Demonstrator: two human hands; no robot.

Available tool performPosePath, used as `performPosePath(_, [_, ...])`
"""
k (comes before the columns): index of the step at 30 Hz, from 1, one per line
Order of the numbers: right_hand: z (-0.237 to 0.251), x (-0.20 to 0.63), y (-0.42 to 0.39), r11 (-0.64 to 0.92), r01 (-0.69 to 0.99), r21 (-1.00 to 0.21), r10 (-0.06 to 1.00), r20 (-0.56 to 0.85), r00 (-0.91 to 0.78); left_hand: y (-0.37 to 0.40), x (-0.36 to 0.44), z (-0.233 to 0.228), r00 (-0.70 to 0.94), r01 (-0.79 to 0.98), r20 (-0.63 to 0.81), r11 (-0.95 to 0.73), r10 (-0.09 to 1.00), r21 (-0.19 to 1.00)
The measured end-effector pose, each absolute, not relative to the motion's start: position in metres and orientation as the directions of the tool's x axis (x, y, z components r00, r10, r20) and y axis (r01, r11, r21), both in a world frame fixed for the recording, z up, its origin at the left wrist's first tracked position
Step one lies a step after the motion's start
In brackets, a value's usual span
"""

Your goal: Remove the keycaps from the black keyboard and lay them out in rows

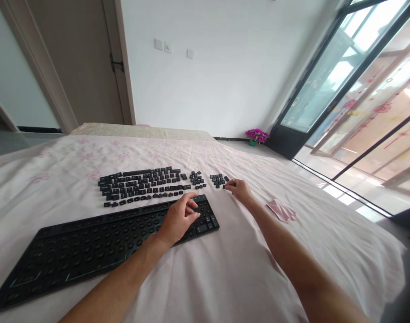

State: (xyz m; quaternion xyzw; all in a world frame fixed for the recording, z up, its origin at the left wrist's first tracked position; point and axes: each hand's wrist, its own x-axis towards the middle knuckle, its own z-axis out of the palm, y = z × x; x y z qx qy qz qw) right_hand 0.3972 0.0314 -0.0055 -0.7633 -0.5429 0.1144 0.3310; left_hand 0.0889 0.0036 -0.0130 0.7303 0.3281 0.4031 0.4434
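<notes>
A black keyboard (100, 240) lies aslant on the bed, most of its key positions bare. A few keycaps are seated at its lower right, in the number pad. Over that end hovers my left hand (179, 217), fingers loosely curled and thumb apart, with nothing visible between them. Beyond the keyboard, loose black keycaps (147, 183) lie in rows, with a small cluster (196, 178) to their right. My right hand (240, 190) is at another group of keycaps (217, 180), thumb and fingers pinched on a small black keycap (224, 186) at its near right edge.
A pale pink floral sheet (245, 251) covers the bed. Right of my right forearm lies a crumpled pink cloth (282, 211). Magenta flowers (257, 135) in a green pot stand on the floor by the dark-framed glass door (312, 80). A closed brown door (73, 63) is at the left.
</notes>
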Motion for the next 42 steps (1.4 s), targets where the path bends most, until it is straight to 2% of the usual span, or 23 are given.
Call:
performPosePath(12, [-0.026,0.407,0.053,-0.209,0.759,-0.616,0.899,0.184,0.397,0.004,0.089,-0.012,0.477,0.146,0.297,-0.408,0.827,0.901])
performPosePath(32, [-0.028,0.41,0.053,-0.204,0.706,-0.678,0.889,0.174,0.424,0.003,0.088,-0.011,0.482,0.152,0.302,-0.418,0.822,0.896])
performPosePath(42, [0.001,0.393,0.034,-0.122,0.688,-0.715,0.901,0.211,0.379,0.003,0.088,-0.011,0.482,0.149,0.306,-0.42,0.821,0.895])
